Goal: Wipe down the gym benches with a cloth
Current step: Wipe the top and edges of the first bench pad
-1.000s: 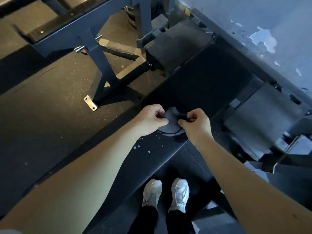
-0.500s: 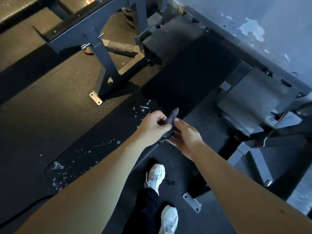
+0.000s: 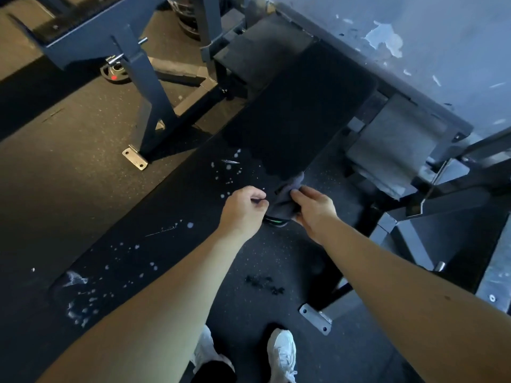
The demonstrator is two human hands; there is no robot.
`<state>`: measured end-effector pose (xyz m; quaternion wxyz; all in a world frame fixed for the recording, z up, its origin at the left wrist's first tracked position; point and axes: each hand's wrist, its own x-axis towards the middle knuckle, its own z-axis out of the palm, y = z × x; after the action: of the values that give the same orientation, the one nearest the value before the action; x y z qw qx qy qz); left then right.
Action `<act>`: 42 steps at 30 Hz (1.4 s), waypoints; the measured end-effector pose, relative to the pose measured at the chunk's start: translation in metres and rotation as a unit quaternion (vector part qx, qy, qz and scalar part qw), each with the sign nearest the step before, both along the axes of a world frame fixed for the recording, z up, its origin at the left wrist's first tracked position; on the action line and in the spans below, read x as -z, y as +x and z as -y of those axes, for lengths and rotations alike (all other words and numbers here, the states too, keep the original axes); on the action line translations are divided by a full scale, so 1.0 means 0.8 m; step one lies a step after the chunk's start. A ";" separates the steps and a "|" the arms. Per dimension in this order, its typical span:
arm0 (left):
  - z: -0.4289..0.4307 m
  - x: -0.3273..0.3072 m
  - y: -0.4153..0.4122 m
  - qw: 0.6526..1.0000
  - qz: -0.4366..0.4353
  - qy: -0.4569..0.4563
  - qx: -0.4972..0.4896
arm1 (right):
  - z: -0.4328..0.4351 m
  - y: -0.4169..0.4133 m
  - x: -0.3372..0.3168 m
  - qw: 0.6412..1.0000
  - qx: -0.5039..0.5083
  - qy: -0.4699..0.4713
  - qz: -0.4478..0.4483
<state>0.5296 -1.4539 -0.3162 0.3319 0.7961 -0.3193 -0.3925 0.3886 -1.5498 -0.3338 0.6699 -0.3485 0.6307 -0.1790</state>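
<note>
Both hands meet at the near edge of the bench (image 3: 290, 114), about mid-length, where the cloth (image 3: 286, 193) sits bunched into a dark grey wad, partly over the pad's side. R hand (image 3: 313, 207) grasps it from the right, fingers (image 3: 297, 193) curled over the top of the wad. L hand (image 3: 243, 210) is clenched, thumb and fingertips pinched together just beside the cloth's left edge; can't tell whether it has a corner of fabric, as cloth and pad are both dark there. Under the wad, a small dark item w/ a green strip (image 3: 276, 221), too unclear to name. White spots (image 3: 190, 225) dot the pad to the left of the hands and on down toward its lower-left end. White shoes (image 3: 282, 352) stand on the floor (image 3: 276, 258) below.

Vs. 0.5 s ago: then the L hand plainly gripped the cloth, which stood up as a narrow fold btwn the hands, and the R hand lay flat against it w/ fingers straight. Now the R fingers wrap the wad and the cloth sits lower and rounder. 1 s ago both hands pinched it over the pad.
</note>
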 end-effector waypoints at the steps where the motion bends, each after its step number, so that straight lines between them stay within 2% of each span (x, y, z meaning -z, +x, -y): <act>1: 0.004 0.008 0.002 1.000 0.012 0.007 0.000 | 0.005 0.002 0.001 0.998 -0.028 -0.042 -0.033; 4: 0.019 0.039 0.007 0.997 0.072 0.025 0.017 | 0.025 0.010 0.020 0.971 -0.120 -0.170 -0.120; 6: 0.028 0.064 0.010 0.989 0.135 0.031 0.044 | 0.043 0.018 0.041 0.949 -0.140 -0.226 -0.167; 10: 0.041 0.111 0.018 0.950 0.276 0.071 0.126 | 0.075 0.038 0.091 0.898 -0.162 -0.320 -0.256; 12: 0.042 0.130 0.023 0.931 0.320 0.101 0.146 | 0.079 0.041 0.123 0.855 -0.251 -0.369 -0.265; 15: 0.042 0.149 0.030 0.913 0.351 0.124 0.167 | 0.080 0.037 0.166 0.756 -0.409 -0.427 -0.282; 17: 0.036 0.157 0.035 0.907 0.362 0.120 0.179 | 0.086 0.028 0.184 0.699 -0.446 -0.468 -0.305; 21: 0.029 0.163 0.045 0.901 0.364 0.110 0.207 | 0.114 0.016 0.191 0.623 -0.467 -0.521 -0.350; 27: 0.013 0.158 0.057 0.881 0.397 0.115 0.231 | 0.130 0.015 0.192 0.620 -0.489 -0.513 -0.335; 29: 0.003 0.158 0.058 0.876 0.411 0.130 0.215 | 0.129 0.015 0.191 0.633 -0.484 -0.513 -0.320; 37: -0.019 0.159 0.051 0.911 0.360 0.156 0.127 | 0.095 0.019 0.203 0.679 -0.411 -0.548 -0.264; 39: -0.023 0.157 0.050 0.909 0.359 0.164 0.136 | 0.067 0.029 0.210 0.665 -0.410 -0.573 -0.248; 42: -0.023 0.157 0.053 0.902 0.360 0.181 0.153 | 0.023 0.039 0.223 0.619 -0.447 -0.612 -0.205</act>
<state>0.5722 -1.4351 -0.4419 -0.0201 0.8709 -0.4586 -0.1759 0.4197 -1.5684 -0.5119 0.1520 -0.9446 0.2622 -0.1262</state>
